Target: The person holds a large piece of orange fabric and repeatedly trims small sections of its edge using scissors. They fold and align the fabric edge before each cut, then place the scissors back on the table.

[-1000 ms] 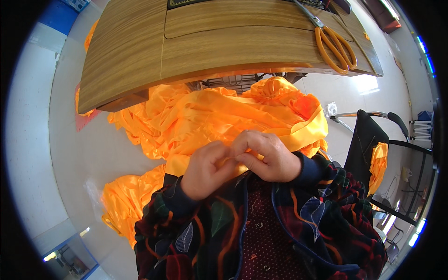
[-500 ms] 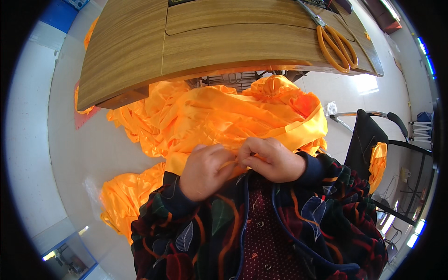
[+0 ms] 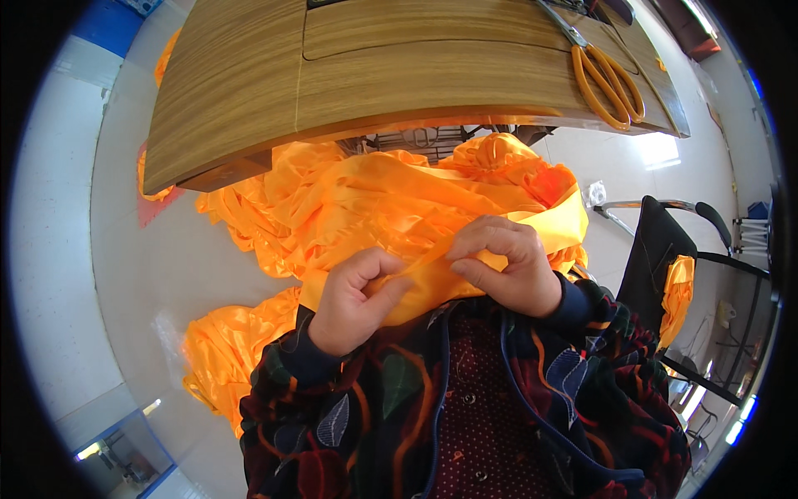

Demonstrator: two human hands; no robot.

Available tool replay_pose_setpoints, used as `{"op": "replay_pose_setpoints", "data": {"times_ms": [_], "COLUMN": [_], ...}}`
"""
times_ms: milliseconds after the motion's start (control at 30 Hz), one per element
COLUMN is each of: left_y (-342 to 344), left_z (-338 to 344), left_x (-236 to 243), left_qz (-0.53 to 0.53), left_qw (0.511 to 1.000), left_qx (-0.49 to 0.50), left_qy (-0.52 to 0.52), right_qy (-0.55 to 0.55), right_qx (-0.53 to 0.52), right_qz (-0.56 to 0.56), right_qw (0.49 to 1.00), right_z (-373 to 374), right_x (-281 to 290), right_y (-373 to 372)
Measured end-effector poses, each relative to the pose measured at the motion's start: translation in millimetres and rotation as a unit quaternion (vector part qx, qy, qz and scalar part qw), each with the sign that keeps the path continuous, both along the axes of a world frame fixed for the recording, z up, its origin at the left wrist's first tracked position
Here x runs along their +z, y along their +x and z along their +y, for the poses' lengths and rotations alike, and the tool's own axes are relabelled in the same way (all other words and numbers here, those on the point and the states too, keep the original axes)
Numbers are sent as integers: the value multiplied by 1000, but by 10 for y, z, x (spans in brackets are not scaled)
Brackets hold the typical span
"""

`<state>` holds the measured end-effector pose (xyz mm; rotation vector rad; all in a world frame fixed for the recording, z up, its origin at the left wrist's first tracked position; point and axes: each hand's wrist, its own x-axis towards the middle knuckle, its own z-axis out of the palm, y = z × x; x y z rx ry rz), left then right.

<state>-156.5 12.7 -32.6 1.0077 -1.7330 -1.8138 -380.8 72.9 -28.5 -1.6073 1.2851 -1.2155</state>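
Shiny orange satin fabric (image 3: 366,195) lies heaped over my lap and hangs below the table edge. Close to my body, my left hand (image 3: 353,299) pinches its near edge between thumb and curled fingers. A short way to the right, my right hand (image 3: 515,264) grips the same cloth, thumb and forefinger close together. A stretch of fabric spans the space between both hands. The exact pinch points are partly hidden and a little blurred.
Beyond the cloth stands a wood-grain table (image 3: 224,75), with orange-handled scissors (image 3: 611,87) at its right. More orange fabric (image 3: 233,345) lies on the floor at lower left. A black chair (image 3: 652,249) with orange cloth (image 3: 677,295) over it is at right.
My hands were close together at the fabric edge. They have moved apart, the right one rightward and up, and more cloth shows stretched between them.
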Motion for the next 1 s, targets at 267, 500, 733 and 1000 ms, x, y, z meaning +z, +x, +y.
{"op": "replay_pose_setpoints", "data": {"times_ms": [267,500,733,1000], "left_y": [-10,-223,-294,-655], "left_z": [6,173,294,267], "left_x": [513,1209,1394,1177], "left_qz": [61,347,374,509], "left_qw": [976,862,851,729], "left_qx": [-118,-229,-144,-13], "left_qy": [-170,-289,-340,-457], "right_qy": [-118,-360,-440,-511], "right_qx": [98,175,46,32], "right_qz": [8,-135,-199,-241], "right_qw": [988,906,874,825], "right_z": [23,73,5,38], "right_x": [259,1011,1179,911], "right_y": [15,151,374,466]}}
